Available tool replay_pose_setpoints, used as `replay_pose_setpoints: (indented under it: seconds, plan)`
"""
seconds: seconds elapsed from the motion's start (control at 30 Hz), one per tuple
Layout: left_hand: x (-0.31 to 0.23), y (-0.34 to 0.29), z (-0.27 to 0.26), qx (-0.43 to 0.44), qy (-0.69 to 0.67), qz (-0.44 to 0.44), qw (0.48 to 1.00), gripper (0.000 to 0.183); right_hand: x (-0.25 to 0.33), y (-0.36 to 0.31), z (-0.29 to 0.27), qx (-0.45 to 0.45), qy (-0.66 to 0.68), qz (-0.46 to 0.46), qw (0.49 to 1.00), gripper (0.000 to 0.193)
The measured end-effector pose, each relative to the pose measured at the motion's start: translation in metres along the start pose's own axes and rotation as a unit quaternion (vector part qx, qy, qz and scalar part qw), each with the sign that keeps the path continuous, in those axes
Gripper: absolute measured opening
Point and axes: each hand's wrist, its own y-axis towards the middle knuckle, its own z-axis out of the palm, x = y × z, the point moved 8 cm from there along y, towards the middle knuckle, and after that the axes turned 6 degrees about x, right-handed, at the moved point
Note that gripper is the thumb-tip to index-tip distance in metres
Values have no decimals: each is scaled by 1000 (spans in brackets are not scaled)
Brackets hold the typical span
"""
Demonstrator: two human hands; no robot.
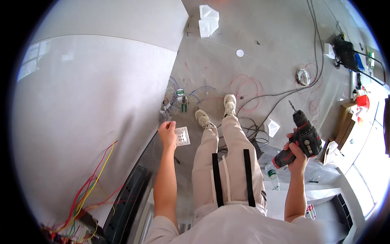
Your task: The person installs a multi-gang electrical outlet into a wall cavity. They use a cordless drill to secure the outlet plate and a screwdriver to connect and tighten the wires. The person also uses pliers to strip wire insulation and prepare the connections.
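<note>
My right hand point(297, 157) is wrapped round the grip of a black and red cordless drill point(306, 136). A twisted drill bit point(292, 105) sits in its chuck and points up and away to the left. My left hand point(167, 133) is closed, its fingertips pinched together beside the pale wall panel. Whatever those fingers hold, if anything, is hidden. Right beside that hand shows a white printed card point(182, 136); I cannot tell whether they touch. Green-handled pliers point(184, 104) and a small green-and-white roll point(180, 92) lie on the floor beyond it.
Red and yellow wires point(90, 185) stick out at the lower left. Dark cables point(260, 96) snake over the floor near my shoes point(230, 105). A plastic bottle point(272, 177) is below the drill. White plastic pieces point(209, 21), a wire coil point(303, 77) and a black cart point(347, 51) are farther off.
</note>
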Motion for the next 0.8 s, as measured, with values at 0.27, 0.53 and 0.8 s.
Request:
replay_pose_setpoints:
  seconds: [0.27, 0.53, 0.8]
  plan:
    - [225, 175, 84, 24, 197, 4, 980, 10, -168, 153, 30, 39, -132, 65, 988, 56]
    - [382, 284, 144, 97, 235, 14, 967, 10, -345, 301, 47, 112, -277, 87, 950, 50]
    - [407, 291, 235, 229, 270, 15, 935, 18, -488, 383, 106, 238, -321, 115, 909, 45]
